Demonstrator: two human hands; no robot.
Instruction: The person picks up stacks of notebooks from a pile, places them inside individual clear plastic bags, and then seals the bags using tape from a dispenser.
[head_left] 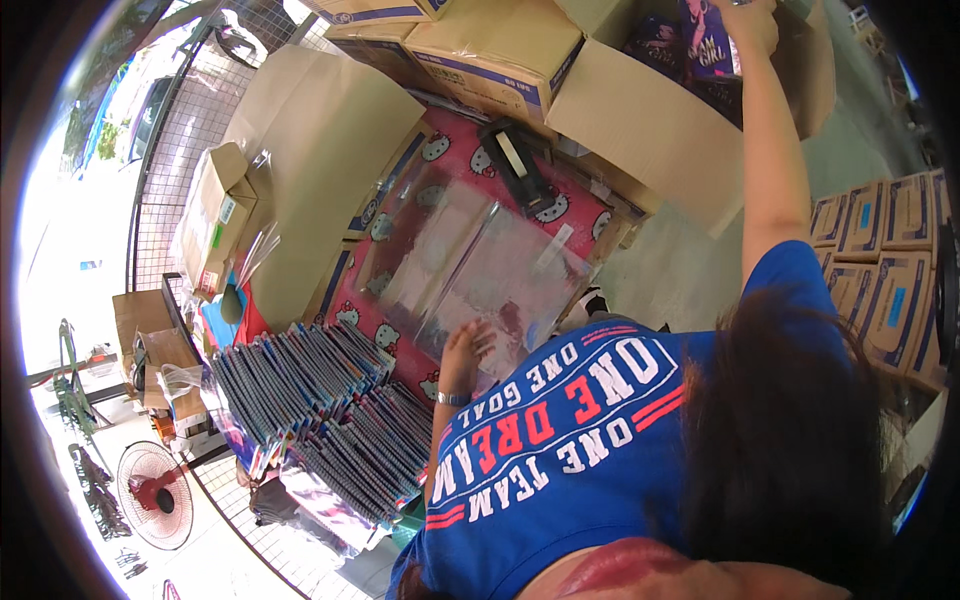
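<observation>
My right arm reaches out to the far right, over an open carton [640, 135]. There my right hand [752, 22] is closed at the edge of a purple printed notebook [708, 45]; part of the grip is cut off by the picture's upper edge. More dark printed items lie inside that carton. Low over the table, my left hand [468, 352] has its fingers apart and holds nothing I can see. It is beside clear plastic sleeves [490, 275], which lie on a pink patterned tablecloth [455, 150]. A wristwatch is on my left wrist.
Stacks of spiral-bound notebooks [320, 410] stand at the left. A long black object [515, 165] with a pale strip lies on the cloth's far side. Closed cartons [490, 50] stand behind, others [880, 270] at the right. A fan [155, 495] is at lower left.
</observation>
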